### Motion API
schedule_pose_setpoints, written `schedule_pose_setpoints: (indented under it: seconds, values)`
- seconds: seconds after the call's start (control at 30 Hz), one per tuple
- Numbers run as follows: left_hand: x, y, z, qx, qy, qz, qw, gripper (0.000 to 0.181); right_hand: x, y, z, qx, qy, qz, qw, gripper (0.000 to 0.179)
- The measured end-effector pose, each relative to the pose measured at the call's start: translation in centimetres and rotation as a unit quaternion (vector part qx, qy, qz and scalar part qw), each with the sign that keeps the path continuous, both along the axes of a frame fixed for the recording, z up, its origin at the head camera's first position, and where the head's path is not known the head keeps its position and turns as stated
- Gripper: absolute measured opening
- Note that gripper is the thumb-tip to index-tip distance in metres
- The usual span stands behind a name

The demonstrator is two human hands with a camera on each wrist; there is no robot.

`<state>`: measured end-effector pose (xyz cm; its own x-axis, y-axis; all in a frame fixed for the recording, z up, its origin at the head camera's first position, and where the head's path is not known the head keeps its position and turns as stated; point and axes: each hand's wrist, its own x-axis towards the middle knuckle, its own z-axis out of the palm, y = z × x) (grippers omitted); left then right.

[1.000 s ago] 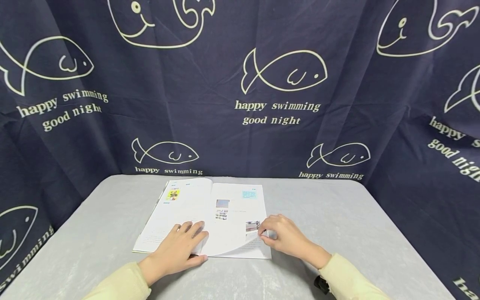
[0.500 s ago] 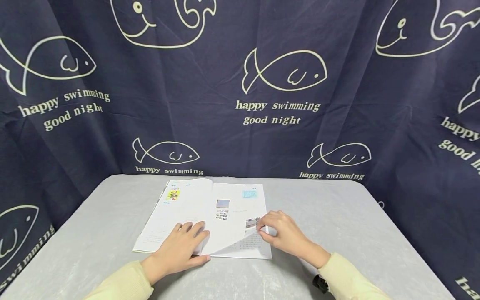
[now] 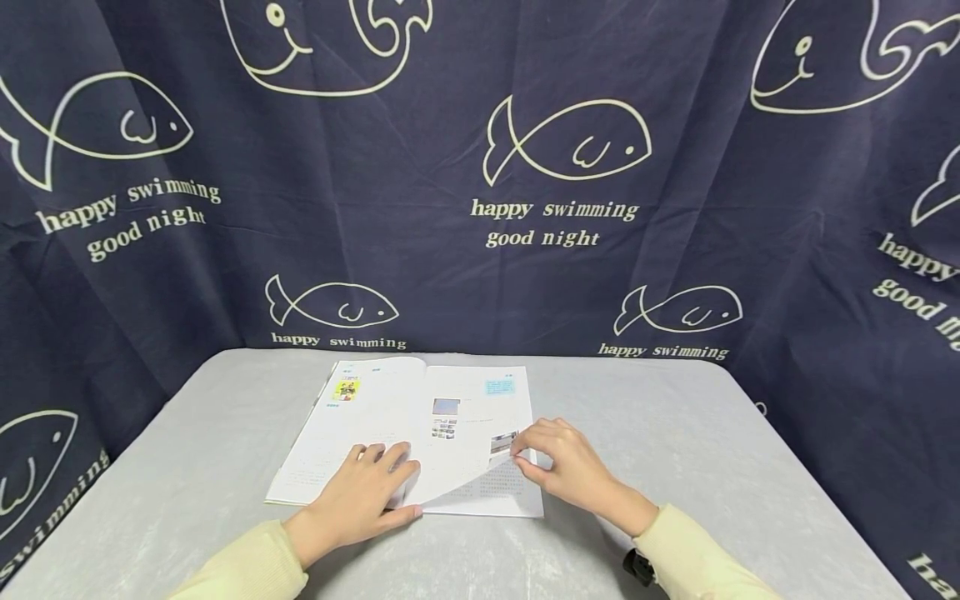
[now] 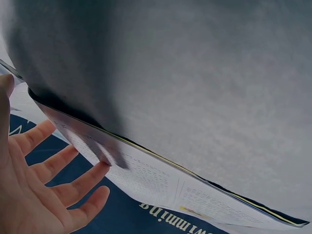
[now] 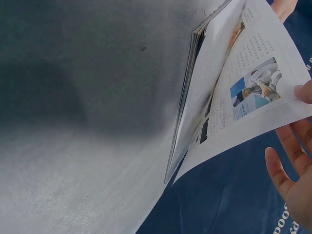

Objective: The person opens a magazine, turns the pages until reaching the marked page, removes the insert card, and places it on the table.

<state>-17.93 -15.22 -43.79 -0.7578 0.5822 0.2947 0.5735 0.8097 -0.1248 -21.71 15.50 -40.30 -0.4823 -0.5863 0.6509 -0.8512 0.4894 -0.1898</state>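
Observation:
An open magazine point(image 3: 465, 387) lies on the table, with small colour pictures and text on its white pages. My left hand point(image 3: 356, 496) rests on its left page beside the spine, fingers spread. In the head view, my right hand point(image 3: 566, 467) pinches the lower right part of the right-hand page point(image 3: 461, 462) between thumb and fingers. That page's corner is raised and curls back, baring a page of printed text point(image 3: 495, 492) beneath. The right wrist view shows the lifted page's underside point(image 5: 258, 53), with a photo on it, and the thumb against it.
The table point(image 3: 645, 408) has a grey, mottled top. Behind and along both sides hangs a dark blue curtain point(image 3: 435, 275) printed with white fish and lettering. A black band point(image 3: 640, 567) shows at the right sleeve point(image 3: 693, 558).
My right hand has moved slightly up and to the left with the page corner, which is raised further and bares more text beneath. The left hand stays nearly in place.

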Motion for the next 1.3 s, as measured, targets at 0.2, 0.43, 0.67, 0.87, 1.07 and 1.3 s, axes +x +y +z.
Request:
schedule_pose_setpoints:
  seconds: [0.2,0.43,0.67,0.87,1.07,1.3]
  values:
    - [-0.01,0.03,-0.04,0.007,0.009,0.0,0.9999,0.049,-0.07,0.1,-0.13,-0.006,0.008,0.003,0.9999,0.013]
    - [-0.01,0.04,-0.07,0.009,0.03,-0.004,0.9995,0.045,0.03,0.36,0.0,-0.011,-0.003,-0.023,0.9997,0.024]
    - [0.01,0.05,0.0,0.009,0.031,0.005,0.9995,0.046,0.04,0.64,0.18,-0.022,-0.003,-0.037,0.9991,0.042]
    - [-0.04,0.02,0.05,0.018,0.034,0.011,0.9992,0.049,0.09,0.8,0.2,-0.022,-0.005,-0.043,0.9988,0.048]
    - [-0.03,-0.07,0.2,0.024,0.027,0.021,0.9991,0.052,0.18,0.9,0.09,0.0,-0.031,-0.046,0.9985,0.047]
    - [-0.13,-0.1,0.31,0.037,0.034,0.019,0.9985,0.058,0.41,0.98,-0.44,0.045,-0.062,-0.06,0.9952,0.046]
